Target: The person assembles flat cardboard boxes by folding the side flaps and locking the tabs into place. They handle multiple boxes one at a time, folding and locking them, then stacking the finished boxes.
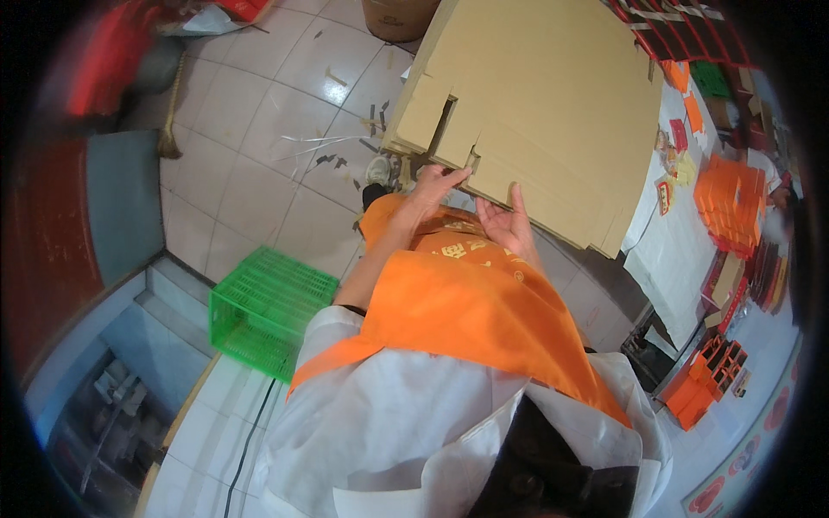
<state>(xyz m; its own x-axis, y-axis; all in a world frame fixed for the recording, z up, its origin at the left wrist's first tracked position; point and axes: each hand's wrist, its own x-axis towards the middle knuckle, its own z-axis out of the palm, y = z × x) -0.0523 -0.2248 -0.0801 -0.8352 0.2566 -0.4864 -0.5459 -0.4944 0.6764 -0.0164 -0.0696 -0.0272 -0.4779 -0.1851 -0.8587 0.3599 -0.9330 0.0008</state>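
A stack of flat brown cardboard sheets (pixel 553 112) lies in front of me, with slots cut along its near left edge. My left hand (pixel 432 192) is closed on that edge beside a narrow slot, its thumb and fingers pinching the cardboard. To its right, my right hand (pixel 508 226) grips the near edge, the thumb on the top face; its other fingers are partly hidden. Both hands are just in front of my orange apron (pixel 466 293).
A green plastic crate (pixel 268 302) stands at my left. Dark cardboard scraps and white straps (pixel 324 140) litter the tiled floor. On the right, a white-covered table (pixel 669 259) bears orange boxes (pixel 730 203). A round brown container (pixel 395 19) stands beyond the stack.
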